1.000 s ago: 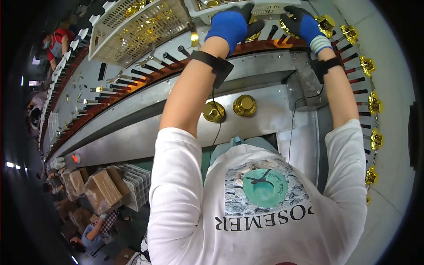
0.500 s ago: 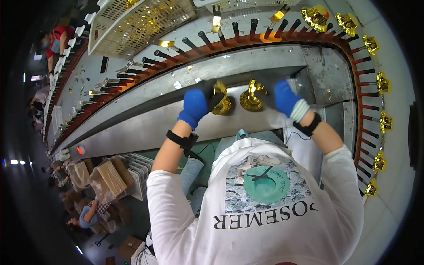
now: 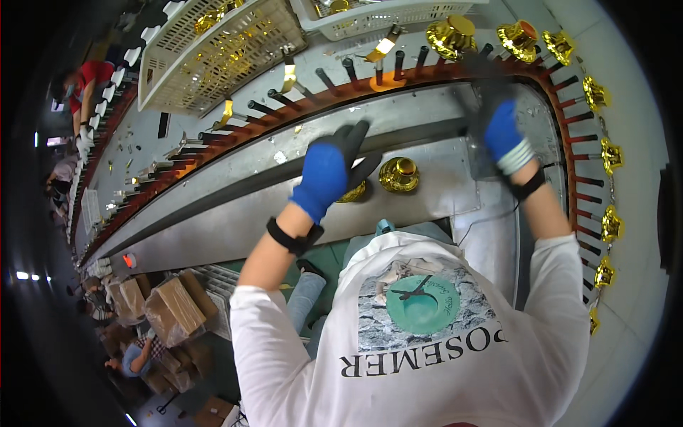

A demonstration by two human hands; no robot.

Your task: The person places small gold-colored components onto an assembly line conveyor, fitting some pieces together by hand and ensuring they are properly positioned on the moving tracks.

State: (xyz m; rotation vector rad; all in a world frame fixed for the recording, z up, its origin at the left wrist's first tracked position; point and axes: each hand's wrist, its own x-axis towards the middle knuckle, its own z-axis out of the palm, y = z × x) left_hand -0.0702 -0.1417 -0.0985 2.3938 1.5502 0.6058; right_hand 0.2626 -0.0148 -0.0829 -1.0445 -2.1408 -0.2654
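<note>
My left hand [image 3: 334, 164], in a blue glove with dark fingers, hovers over the metal worktop with thumb and fingers spread. A shiny gold bell-shaped piece [image 3: 353, 192] lies mostly hidden under it; whether the hand touches it I cannot tell. To its right, another gold bell-shaped piece [image 3: 400, 175] stands wide rim down, apart from both hands. My right hand [image 3: 496, 114], in a matching glove, reaches up to the curved row of pegs. Its fingers are smeared by motion. Closest to it are a large gold bell-shaped piece [image 3: 450, 37] and a second one [image 3: 517, 41] on the line.
Dark-handled pegs [image 3: 348, 70] stand along a curved orange-brown track [image 3: 284, 114] beyond the worktop [image 3: 213, 220]. Some carry gold clips [image 3: 384, 48]. White plastic crates [image 3: 220, 64] with gold parts sit behind. Wrapped boxes [image 3: 174, 299] are stacked at the lower left; people work farther left.
My left hand has let go of its gold piece and spread its fingers. My right hand has left the other piece and moved up and right. Gold parts on the track have shifted left.
</note>
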